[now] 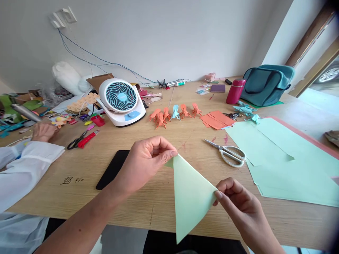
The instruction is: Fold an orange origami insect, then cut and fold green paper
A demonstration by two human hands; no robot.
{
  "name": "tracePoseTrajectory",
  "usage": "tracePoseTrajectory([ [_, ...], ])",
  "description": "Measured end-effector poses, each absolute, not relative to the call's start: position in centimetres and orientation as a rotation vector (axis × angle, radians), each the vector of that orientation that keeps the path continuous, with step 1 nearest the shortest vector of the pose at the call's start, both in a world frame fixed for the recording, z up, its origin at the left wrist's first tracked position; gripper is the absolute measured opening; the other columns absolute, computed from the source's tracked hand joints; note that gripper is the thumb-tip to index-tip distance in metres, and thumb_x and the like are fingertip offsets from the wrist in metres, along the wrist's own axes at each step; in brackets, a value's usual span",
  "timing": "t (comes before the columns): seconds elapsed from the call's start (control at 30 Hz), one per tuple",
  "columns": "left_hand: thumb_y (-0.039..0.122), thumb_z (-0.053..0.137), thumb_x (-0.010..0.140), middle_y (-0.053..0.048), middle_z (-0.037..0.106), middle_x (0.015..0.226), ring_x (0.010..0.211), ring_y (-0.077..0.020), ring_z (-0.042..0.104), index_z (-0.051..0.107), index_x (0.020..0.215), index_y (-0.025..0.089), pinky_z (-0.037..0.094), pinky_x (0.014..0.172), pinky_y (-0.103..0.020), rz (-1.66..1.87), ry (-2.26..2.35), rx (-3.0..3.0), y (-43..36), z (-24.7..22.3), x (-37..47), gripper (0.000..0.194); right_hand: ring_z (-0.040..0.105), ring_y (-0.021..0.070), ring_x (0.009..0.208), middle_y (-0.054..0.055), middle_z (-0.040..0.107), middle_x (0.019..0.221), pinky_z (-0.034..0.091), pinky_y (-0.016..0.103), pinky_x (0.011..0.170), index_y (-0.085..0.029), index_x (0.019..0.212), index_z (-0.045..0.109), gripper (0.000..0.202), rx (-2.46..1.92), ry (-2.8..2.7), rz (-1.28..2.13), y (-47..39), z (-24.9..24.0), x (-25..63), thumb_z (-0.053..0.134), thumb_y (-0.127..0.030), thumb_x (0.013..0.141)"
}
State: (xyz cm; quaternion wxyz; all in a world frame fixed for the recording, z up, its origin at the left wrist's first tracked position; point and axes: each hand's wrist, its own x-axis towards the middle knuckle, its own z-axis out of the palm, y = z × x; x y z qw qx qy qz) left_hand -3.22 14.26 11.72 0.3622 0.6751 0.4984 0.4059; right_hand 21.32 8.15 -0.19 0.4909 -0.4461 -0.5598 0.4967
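Note:
A pale green sheet of paper (190, 197), folded to a triangular shape, hangs between my hands over the table's front edge. My left hand (148, 160) pinches its upper left corner between thumb and fingers, with a small flap of the paper showing beside the fingertips. Lower and to the right, my right hand (235, 199) grips the paper's right corner between thumb and forefinger. The top edge slopes down from left to right, and one corner points downward. White-handled scissors (231, 155) lie on the table beyond my right hand.
Large green sheets (296, 162) cover the right side. Folded orange figures (160, 120), orange paper (217, 120), a fan (122, 100), a pink bottle (235, 91) and a teal bag (266, 86) stand or lie behind. A person's hand (44, 131) rests at left, near red-handled cutters (87, 139).

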Motion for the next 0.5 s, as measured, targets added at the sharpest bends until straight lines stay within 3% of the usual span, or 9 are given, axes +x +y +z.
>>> tracePoseTrajectory([
  [0.13, 0.036, 0.070, 0.084, 0.000, 0.066, 0.071, 0.063, -0.0105, 0.057, 0.066, 0.077, 0.017, 0.042, 0.055, -0.020, 0.804, 1.356, 1.750, 16.3, 10.0, -3.6, 0.021, 0.055, 0.0165, 0.077, 0.001, 0.055, 0.082, 0.046, 0.026, 0.062, -0.024, 0.093, 0.056, 0.007, -1.199, -1.568, 0.929, 7.4, -0.5, 21.3, 0.057, -0.030, 0.097],
  [0.3, 0.035, 0.068, 0.082, 0.001, 0.063, 0.065, 0.057, -0.0105, 0.052, 0.065, 0.077, 0.017, 0.036, 0.050, -0.021, 0.566, 1.372, 1.812, 19.7, 5.5, -3.1, 0.019, 0.055, 0.0167, 0.068, 0.000, 0.060, 0.075, 0.043, 0.029, 0.062, -0.023, 0.088, 0.055, 0.012, -1.269, -1.841, 0.817, 7.5, -1.0, 21.8, 0.048, -0.022, 0.098],
  [0.5, 0.029, 0.068, 0.080, 0.000, 0.066, 0.068, 0.061, -0.0124, 0.056, 0.066, 0.074, 0.018, 0.040, 0.055, -0.023, 0.506, 1.327, 1.953, 22.3, 2.0, -0.9, 0.013, 0.059, 0.0173, 0.070, 0.000, 0.067, 0.075, 0.039, 0.034, 0.071, -0.021, 0.090, 0.062, 0.016, -1.369, -2.049, 0.653, 7.9, -1.9, 21.8, 0.050, -0.013, 0.096],
])
